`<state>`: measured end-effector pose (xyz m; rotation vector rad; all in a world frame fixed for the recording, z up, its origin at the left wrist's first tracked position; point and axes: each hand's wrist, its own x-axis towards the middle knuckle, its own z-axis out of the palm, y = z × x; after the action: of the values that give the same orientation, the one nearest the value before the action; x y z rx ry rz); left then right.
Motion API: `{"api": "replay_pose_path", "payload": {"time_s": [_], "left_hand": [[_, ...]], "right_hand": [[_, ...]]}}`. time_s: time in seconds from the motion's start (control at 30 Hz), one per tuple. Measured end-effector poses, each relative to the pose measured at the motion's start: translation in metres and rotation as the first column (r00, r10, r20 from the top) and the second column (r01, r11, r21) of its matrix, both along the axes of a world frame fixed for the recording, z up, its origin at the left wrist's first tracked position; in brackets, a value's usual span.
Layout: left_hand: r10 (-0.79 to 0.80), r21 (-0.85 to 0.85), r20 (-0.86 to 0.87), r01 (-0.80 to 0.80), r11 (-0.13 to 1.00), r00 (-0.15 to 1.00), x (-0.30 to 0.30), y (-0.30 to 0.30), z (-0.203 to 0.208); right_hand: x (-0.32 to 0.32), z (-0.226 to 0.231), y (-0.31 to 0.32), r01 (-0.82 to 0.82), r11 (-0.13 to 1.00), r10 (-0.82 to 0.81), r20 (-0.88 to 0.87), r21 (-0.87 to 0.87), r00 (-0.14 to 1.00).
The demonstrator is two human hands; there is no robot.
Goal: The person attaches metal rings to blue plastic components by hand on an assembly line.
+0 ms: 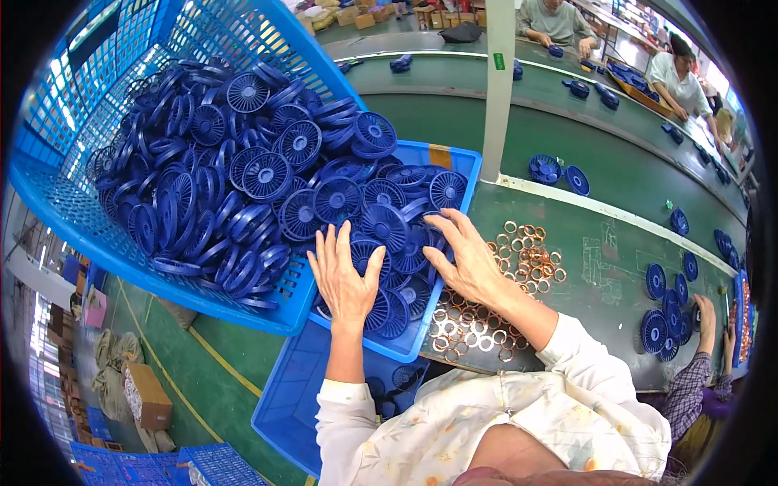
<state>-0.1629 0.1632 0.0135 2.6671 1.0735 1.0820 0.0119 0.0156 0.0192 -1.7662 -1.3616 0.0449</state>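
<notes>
My left hand (347,279) lies over the near left part of a shallow blue tray (466,194), fingers spread and pointing away from me. Under and around it are round dark-blue fan grilles (384,227), piled loosely. My right hand (468,259) reaches over the tray's right side, thumb and fingers apart beside the grilles. Neither hand shows a grille gripped in it; whether the fingertips touch any is hard to tell. A large blue mesh basket (69,215) is tipped toward the tray at the left, and its heap of grilles (207,125) runs down into the tray.
Copper-coloured rings (527,263) lie scattered on the green bench right of the tray. Grille stacks (671,316) stand farther right, near a co-worker's hand (707,324). A post (498,89) rises behind the tray. Below sits another blue bin (279,405). Co-workers sit across the line.
</notes>
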Motion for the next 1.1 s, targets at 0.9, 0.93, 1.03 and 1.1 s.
{"api": "replay_pose_path", "payload": {"time_s": [0.9,0.93,1.03,1.1], "left_hand": [[-0.31,-0.076,-0.213,0.3,0.951,0.927,0.101,-0.036,0.097],[-0.308,-0.214,-0.219,0.262,0.941,0.926,0.094,-0.048,0.1],[-0.433,-0.155,-0.303,0.405,0.901,0.849,0.065,-0.056,0.087],[-0.455,-0.273,-0.382,0.372,0.887,0.805,0.056,-0.062,0.089]], "right_hand": [[0.019,-0.028,-0.228,0.509,0.86,-0.448,-0.43,0.031,0.784],[0.019,-0.03,-0.233,0.522,0.853,-0.461,-0.425,0.031,0.779],[0.022,-0.036,-0.24,0.531,0.847,-0.477,-0.432,0.007,0.766],[0.025,-0.037,-0.237,0.525,0.851,-0.474,-0.435,-0.004,0.765]]}}
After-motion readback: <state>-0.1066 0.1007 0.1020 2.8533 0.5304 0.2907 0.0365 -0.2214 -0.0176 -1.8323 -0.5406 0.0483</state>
